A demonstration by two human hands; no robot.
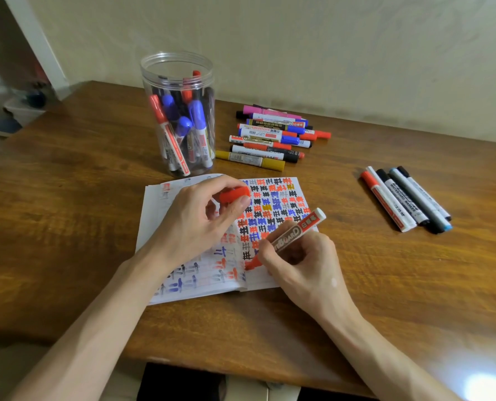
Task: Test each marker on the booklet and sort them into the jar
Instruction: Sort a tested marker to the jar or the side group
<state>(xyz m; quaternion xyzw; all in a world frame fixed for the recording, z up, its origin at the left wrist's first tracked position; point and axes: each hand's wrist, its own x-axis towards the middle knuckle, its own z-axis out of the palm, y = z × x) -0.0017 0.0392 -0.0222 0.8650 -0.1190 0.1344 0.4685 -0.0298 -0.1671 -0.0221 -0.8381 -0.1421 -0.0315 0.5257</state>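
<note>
Both hands are busy: your right hand [300,263] pinches a red marker [291,235], tip down on the booklet [157,206] at the lower edge of the scribbles, while your left hand [201,217] rests on the booklet and grips the red cap [234,194] between thumb and fingers. The jar [180,117] stands upright and lidless just behind the booklet, already stuffed with red, blue and black markers. A pile [269,137] of markers lies on the table [67,183] right of the jar, and a smaller bunch [400,201] sits well apart, further right.
</note>
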